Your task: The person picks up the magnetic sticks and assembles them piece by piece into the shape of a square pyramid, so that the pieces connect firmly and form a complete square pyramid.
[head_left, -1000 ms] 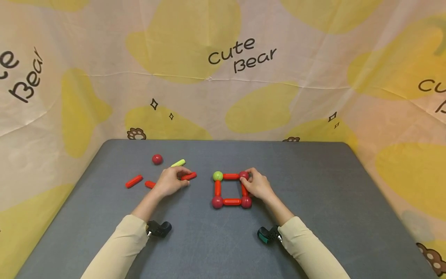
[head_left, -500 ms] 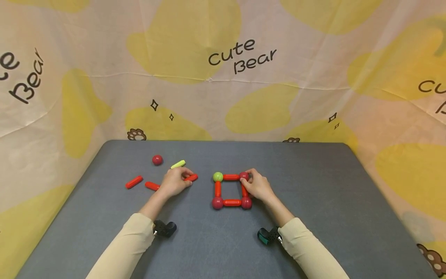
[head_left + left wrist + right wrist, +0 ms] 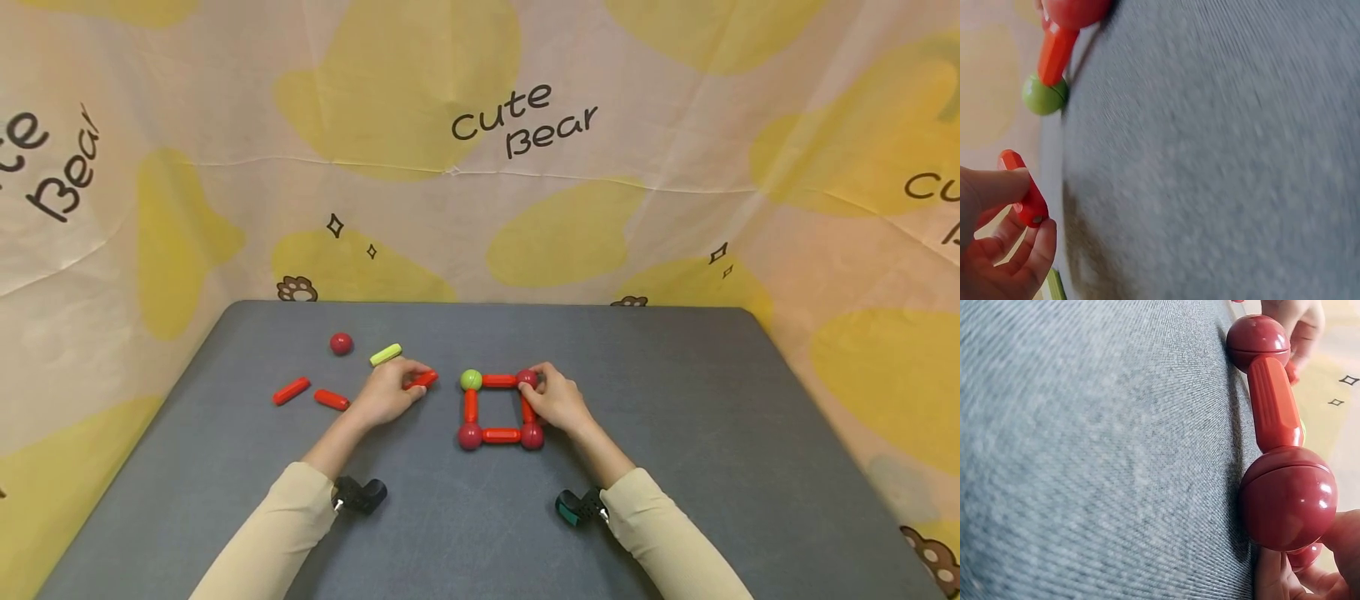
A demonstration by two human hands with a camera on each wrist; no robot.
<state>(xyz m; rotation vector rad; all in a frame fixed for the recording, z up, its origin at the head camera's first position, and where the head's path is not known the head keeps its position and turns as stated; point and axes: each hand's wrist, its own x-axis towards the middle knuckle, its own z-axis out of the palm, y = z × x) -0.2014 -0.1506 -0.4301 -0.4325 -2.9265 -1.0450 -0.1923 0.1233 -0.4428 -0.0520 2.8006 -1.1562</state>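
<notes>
In the head view my left hand [image 3: 386, 393] pinches a red magnetic rod [image 3: 422, 380] between thumb and fingers. The left wrist view shows that rod [image 3: 1030, 199] held above the table. To its right lies a square of red rods and balls, with a green ball [image 3: 471, 380] at its far left corner. Red balls form the other corners, including the near left ball [image 3: 470, 436] and the near right ball [image 3: 532, 436]. My right hand [image 3: 558, 398] grips the far right red ball [image 3: 527, 378], its fingers partly covering the right-hand rod [image 3: 528, 410].
Left of the left hand lie two loose red rods, one farther out [image 3: 291, 391] and one nearer [image 3: 332, 400]. A loose red ball [image 3: 341, 343] and a yellow-green rod [image 3: 386, 354] lie farther back. A patterned cloth [image 3: 420, 208] stands behind the grey table [image 3: 660, 392].
My left hand has moved a little to the right with the red rod, towards the square, uncovering more of a loose red rod. The right hand and the square have stayed put.
</notes>
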